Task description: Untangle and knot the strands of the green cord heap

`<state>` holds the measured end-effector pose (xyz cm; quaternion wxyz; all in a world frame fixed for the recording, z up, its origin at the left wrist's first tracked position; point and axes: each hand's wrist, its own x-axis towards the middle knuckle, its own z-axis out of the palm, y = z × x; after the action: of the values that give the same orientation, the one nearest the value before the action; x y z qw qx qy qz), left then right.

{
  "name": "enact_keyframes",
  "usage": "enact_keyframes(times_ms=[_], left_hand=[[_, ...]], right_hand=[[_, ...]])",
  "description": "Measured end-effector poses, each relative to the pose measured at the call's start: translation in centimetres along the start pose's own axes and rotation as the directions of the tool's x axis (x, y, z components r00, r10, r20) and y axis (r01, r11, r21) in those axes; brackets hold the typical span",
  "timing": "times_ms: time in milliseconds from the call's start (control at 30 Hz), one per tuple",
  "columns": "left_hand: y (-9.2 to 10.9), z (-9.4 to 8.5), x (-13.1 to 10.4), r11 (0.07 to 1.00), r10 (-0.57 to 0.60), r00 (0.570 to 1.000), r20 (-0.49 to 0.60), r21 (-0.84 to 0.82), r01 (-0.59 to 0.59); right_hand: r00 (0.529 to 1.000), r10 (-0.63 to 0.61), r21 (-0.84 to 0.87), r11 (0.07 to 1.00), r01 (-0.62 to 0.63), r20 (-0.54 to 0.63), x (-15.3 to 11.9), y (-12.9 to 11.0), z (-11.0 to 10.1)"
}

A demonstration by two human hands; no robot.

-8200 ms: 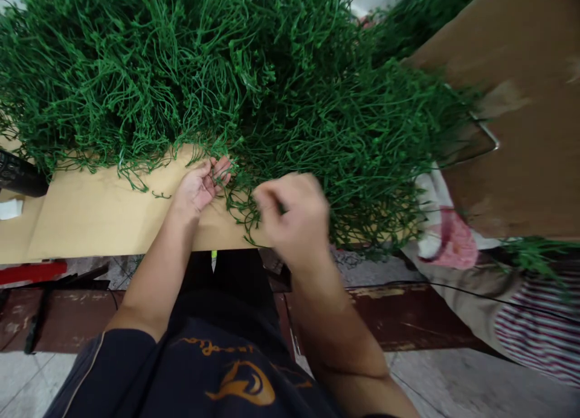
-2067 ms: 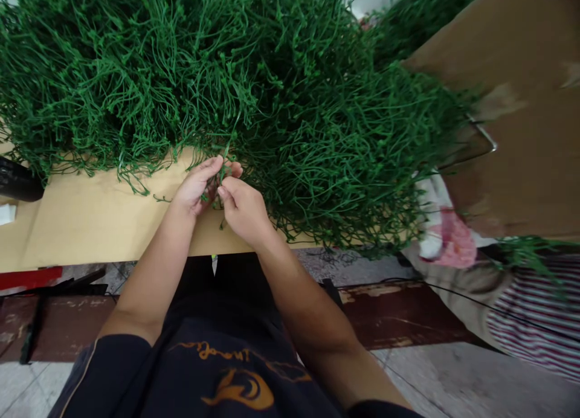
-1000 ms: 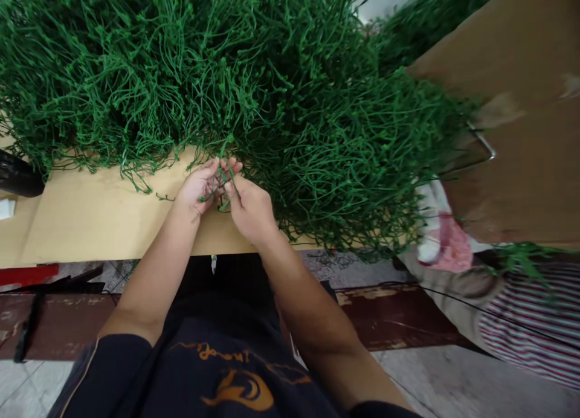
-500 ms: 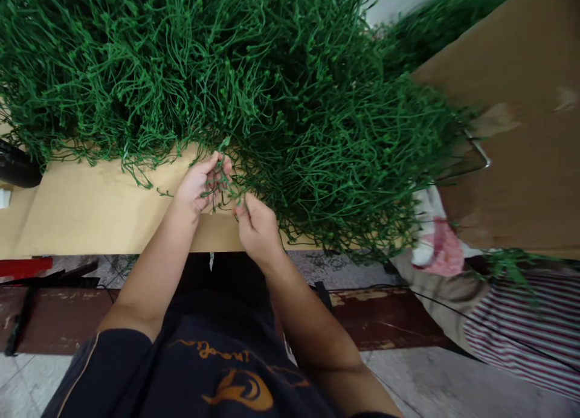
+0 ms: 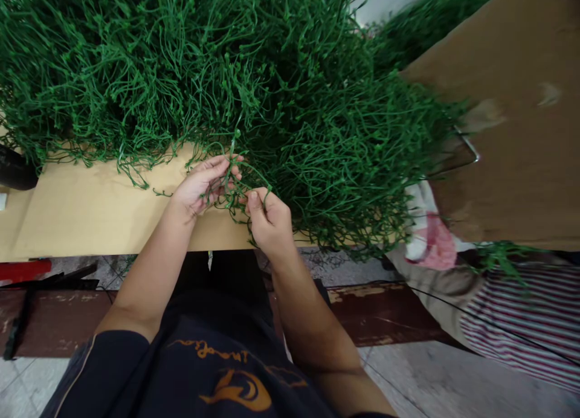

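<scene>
Thin green artificial plant stems [image 5: 233, 191] with small knobbed tips are held between my two hands, over the front edge of the cardboard. My left hand [image 5: 203, 185] curls around them, thumb and index finger pinching near the top. My right hand [image 5: 272, 221] is closed, thumb against the index finger, gripping the stems from the right side. How many stems each hand holds cannot be made out. Just beyond my fingers rises a large heap of the same green stems [image 5: 158, 73], which spreads along the back and to the right.
A cardboard sheet [image 5: 90, 212] covers the worktop. A dark cylindrical object [image 5: 16, 167] stands at the left. On the right are an upright cardboard panel [image 5: 507, 134], a bent metal rod [image 5: 469, 145] and a seated person in a striped garment [image 5: 525, 321]. A brown bench [image 5: 385, 318] lies below.
My right hand has shifted right, away from my left, and the stems between them look more spread out. My left hand has moved slightly right. The view has shifted a little.
</scene>
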<state>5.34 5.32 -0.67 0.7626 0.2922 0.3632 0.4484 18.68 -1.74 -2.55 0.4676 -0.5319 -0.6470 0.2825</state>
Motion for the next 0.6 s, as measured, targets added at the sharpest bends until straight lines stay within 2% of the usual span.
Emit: enact_keyframes(times_ms=[167,267,333,367,400,467,500,533,567,600], left_hand=[[-0.9,0.4,0.5,1.0,0.009,0.983,-0.186,-0.005,-0.011],[-1.3,0.3,0.9,1.0,0.01,0.978,-0.21,0.005,-0.009],[-0.9,0.0,1.1,0.999,0.023,0.966,-0.258,-0.03,-0.032],[-0.5,-0.2,1.2,0.996,0.037,0.956,-0.292,-0.07,-0.06],[0.0,-0.5,1.2,0.988,0.062,0.943,-0.328,-0.113,-0.104],[0.8,-1.0,1.1,0.969,0.104,0.925,-0.366,-0.173,-0.177],[1.1,-1.2,1.0,0.969,0.112,0.93,-0.349,-0.171,-0.181],[1.3,-1.2,0.7,0.976,0.105,0.945,-0.309,-0.149,-0.157],[1.3,-1.2,0.4,0.984,0.095,0.96,-0.264,-0.121,-0.131],[1.1,-1.1,0.1,0.99,0.077,0.973,-0.219,-0.096,-0.1]], right_hand=[[0.985,-0.124,-0.164,0.976,0.142,0.119,-0.2,-0.5,0.3],[0.981,-0.139,-0.224,0.96,0.167,0.136,-0.8,-1.1,0.4],[0.97,-0.197,-0.222,0.949,0.226,0.145,-1.6,-1.9,0.4],[0.945,-0.271,-0.188,0.934,0.304,0.186,-2.2,-2.5,0.5],[0.897,-0.366,-0.128,0.905,0.405,0.249,-2.8,-3.2,0.5],[0.759,-0.544,0.031,0.82,0.572,0.358,-3.6,-4.4,0.3],[0.723,-0.584,0.069,0.793,0.605,0.37,-3.7,-4.9,0.0],[0.739,-0.577,0.056,0.8,0.598,0.348,-3.5,-5.1,-0.6],[0.8,-0.529,-0.009,0.833,0.554,0.283,-3.1,-5.0,-1.5],[0.876,-0.454,-0.109,0.874,0.474,0.164,-2.4,-4.7,-2.7]])
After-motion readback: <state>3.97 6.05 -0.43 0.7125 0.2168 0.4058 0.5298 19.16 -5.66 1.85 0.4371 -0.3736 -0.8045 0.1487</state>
